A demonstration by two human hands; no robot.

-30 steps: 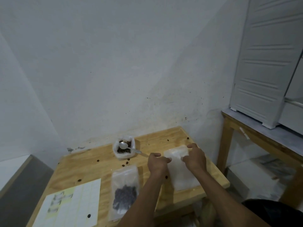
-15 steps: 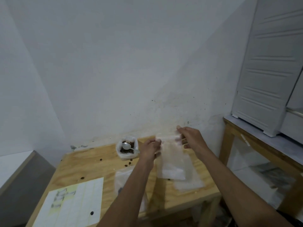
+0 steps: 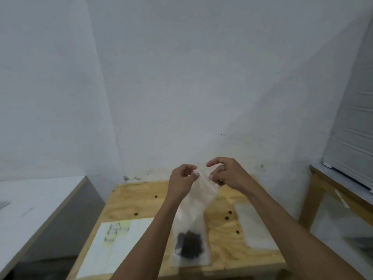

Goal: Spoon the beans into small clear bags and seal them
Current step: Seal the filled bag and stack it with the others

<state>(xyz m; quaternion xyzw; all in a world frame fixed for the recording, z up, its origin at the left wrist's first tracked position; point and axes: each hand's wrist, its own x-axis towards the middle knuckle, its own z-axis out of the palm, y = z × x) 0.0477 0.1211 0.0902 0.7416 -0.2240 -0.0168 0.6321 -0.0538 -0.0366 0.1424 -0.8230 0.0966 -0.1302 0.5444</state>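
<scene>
Both my hands hold a small clear bag (image 3: 198, 197) up above the wooden table (image 3: 141, 199). My left hand (image 3: 181, 178) pinches one side of the bag's mouth and my right hand (image 3: 226, 174) pinches the other, its index finger sticking out. The bag hangs down limp and looks empty. Under it a second clear bag (image 3: 189, 245) with a dark heap of beans lies flat on the table. My hands and the held bag hide the bean bowl and the spoon.
A pile of empty clear bags (image 3: 256, 227) lies on the table's right side and a white label sheet (image 3: 121, 245) at its front left. Loose beans (image 3: 227, 217) are scattered about. A second wooden bench (image 3: 323, 184) with a white cabinet (image 3: 351, 138) stands to the right.
My hands lifted a clear bag off the pile and raised it, then drew together at its mouth. The view shifted left, and the bowl went out of sight behind my hands.
</scene>
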